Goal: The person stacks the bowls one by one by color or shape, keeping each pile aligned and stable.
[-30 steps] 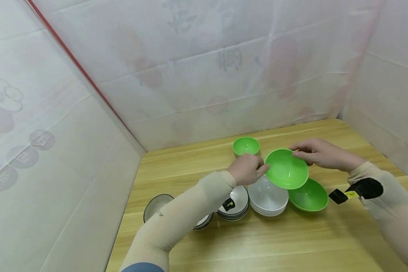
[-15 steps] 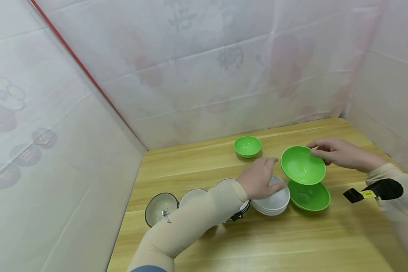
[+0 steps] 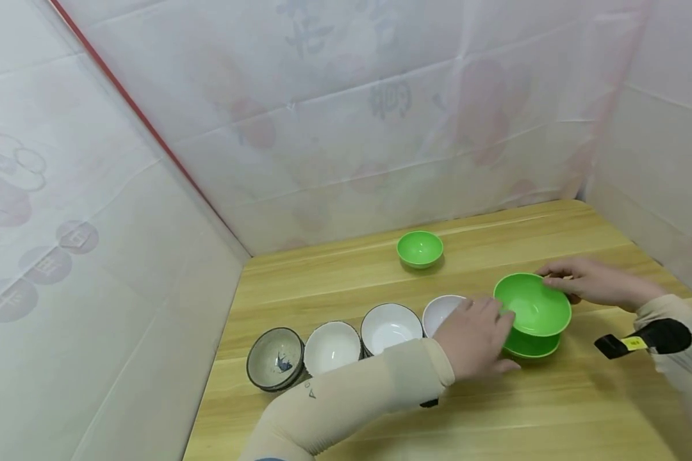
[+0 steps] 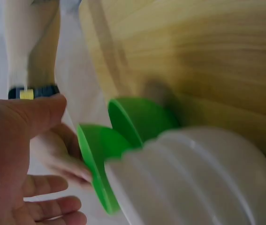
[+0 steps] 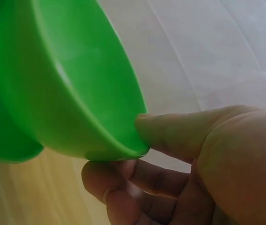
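Observation:
My right hand (image 3: pixel 600 283) pinches the rim of a green bowl (image 3: pixel 533 306), thumb inside and fingers beneath, as the right wrist view shows. This bowl is tilted above a second green bowl (image 3: pixel 532 346) on the table; in the left wrist view their rims stand apart. My left hand (image 3: pixel 474 338) hovers over the stack of white bowls (image 3: pixel 438 312) and hides much of it in the head view. Its fingers (image 4: pixel 53 206) are extended and hold nothing. Beside them in the left wrist view are the stacked white bowls (image 4: pixel 193 180).
A smaller green bowl (image 3: pixel 420 250) stands alone towards the back of the wooden table (image 3: pixel 323 282). Left of the white stack sit a dark-rimmed white bowl (image 3: pixel 391 326), another white bowl (image 3: pixel 332 349) and a grey patterned bowl (image 3: pixel 273 358). White sheeting encloses the table.
My left hand has let go of the held green bowl and moved right and nearer over the white stack. The right hand has carried that bowl right, then lowered it over the other green bowl.

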